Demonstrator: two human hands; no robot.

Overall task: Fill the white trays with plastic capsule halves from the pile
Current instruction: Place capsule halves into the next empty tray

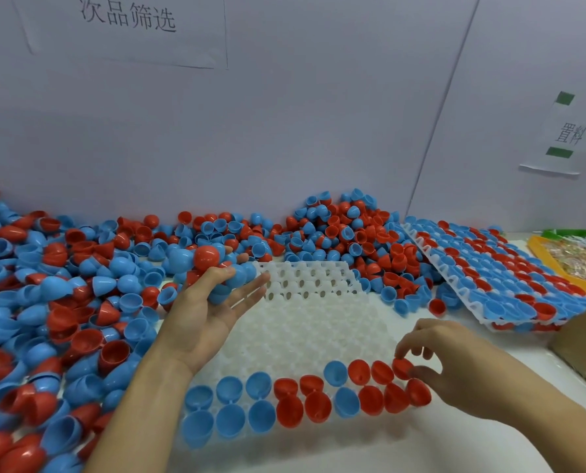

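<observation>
A white dimpled tray (305, 322) lies flat in front of me. Its two nearest rows hold blue and red capsule halves (286, 401). My right hand (455, 367) pinches a red capsule half (401, 367) at the right end of the second row. My left hand (202, 312) hovers palm-up over the tray's left edge, holding a bunch of capsule halves (213, 268), blue ones and a red one on top. A large pile of red and blue halves (63, 295) covers the table to the left and along the back wall.
A stack of filled white trays (509, 278) leans at the right. Behind it sits an orange tray of small items (571, 257). A cardboard box corner (584, 346) juts in at the right edge. A white wall closes off the back.
</observation>
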